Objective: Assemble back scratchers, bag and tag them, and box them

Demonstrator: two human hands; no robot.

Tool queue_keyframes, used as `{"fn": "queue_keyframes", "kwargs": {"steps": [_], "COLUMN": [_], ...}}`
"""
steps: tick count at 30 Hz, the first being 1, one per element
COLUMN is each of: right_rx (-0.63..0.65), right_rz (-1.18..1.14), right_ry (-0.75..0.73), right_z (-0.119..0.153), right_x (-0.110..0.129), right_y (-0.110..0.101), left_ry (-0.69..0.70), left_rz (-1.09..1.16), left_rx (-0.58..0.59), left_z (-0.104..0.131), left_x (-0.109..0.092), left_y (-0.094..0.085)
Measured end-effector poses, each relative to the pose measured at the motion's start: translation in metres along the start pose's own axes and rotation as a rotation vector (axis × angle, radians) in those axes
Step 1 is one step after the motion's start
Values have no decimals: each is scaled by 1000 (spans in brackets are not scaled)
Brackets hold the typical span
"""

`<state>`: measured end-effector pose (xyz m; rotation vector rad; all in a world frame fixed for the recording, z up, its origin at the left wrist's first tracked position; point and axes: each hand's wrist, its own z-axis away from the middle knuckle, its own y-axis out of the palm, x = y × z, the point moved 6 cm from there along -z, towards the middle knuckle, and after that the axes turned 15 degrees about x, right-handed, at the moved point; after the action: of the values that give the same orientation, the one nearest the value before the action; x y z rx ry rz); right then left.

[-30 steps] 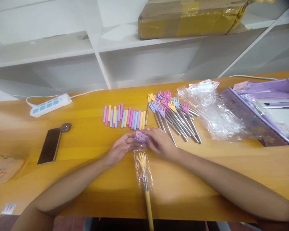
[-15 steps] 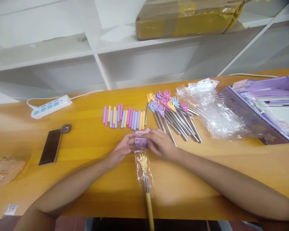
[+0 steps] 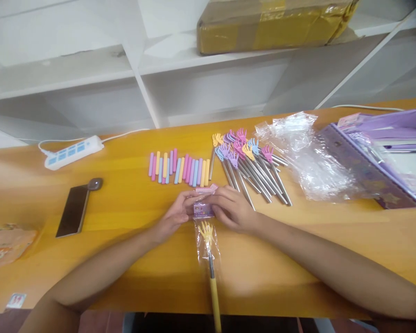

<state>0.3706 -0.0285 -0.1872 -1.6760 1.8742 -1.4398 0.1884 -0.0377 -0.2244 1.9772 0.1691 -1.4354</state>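
A purple and pink printed header card [image 3: 203, 211] is pinched between my two hands at the top of a clear plastic bag [image 3: 200, 252]. My left hand [image 3: 175, 216] grips the card's left edge, fingers bent. Closed on its right side is my right hand [image 3: 233, 208], its fingers partly covering the card. Inside the bag lies a yellow back scratcher [image 3: 214, 296], claw end toward the card and handle reaching past the table's front edge. Beyond my hands rest a row of coloured handle sleeves [image 3: 187, 170] and a pile of back scratchers [image 3: 260, 171] with bare metal rods.
Clear plastic bags [image 3: 315, 162] lie at the right beside a purple box [image 3: 353, 166]. On the left are a power strip [image 3: 74, 151], a phone [image 3: 72, 210] and a small grey object [image 3: 95, 184]. A taped carton [image 3: 235, 30] sits on the shelf [image 3: 173, 60] behind.
The card has tilted so that more of its purple face shows, and its pink edge stands slightly apart. Both hands stay in nearly the same place.
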Motion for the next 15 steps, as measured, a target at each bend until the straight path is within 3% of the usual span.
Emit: {"fn": "queue_keyframes", "kwargs": {"steps": [8, 11, 15], "right_rx": [-135, -120, -151], "right_rz": [-153, -190, -190], "right_ry": [273, 247, 175], "right_z": [8, 7, 4], "right_x": [-12, -11, -6], "right_y": [2, 7, 6], "left_ry": [14, 9, -13], "left_rz": [-63, -104, -75], "left_rx": [30, 29, -62], "left_z": [1, 1, 1], "left_x": [-4, -5, -2], "left_y": [4, 5, 3]}}
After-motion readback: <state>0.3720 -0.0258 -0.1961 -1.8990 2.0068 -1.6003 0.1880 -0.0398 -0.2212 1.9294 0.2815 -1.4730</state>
